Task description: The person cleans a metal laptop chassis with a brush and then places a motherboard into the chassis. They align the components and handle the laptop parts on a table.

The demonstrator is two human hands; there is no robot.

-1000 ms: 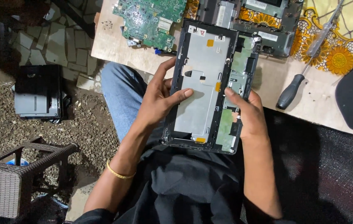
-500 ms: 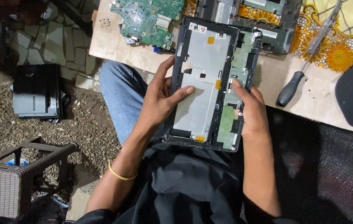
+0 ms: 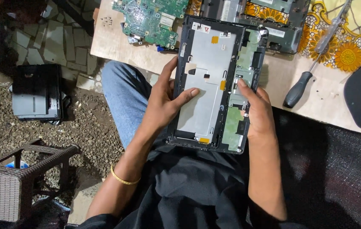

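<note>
Black shirt (image 3: 189, 191), blue jeans (image 3: 123, 95), gold bangle (image 3: 123, 178)

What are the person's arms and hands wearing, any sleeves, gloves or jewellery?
Both the left hand and the right hand are bare, with no gloves and no rings that can be made out. The forearms are uncovered, with no sleeves reaching them. A thin gold-coloured bangle circles the left forearm just above the wrist. The right wrist shows no band or watch.
</note>
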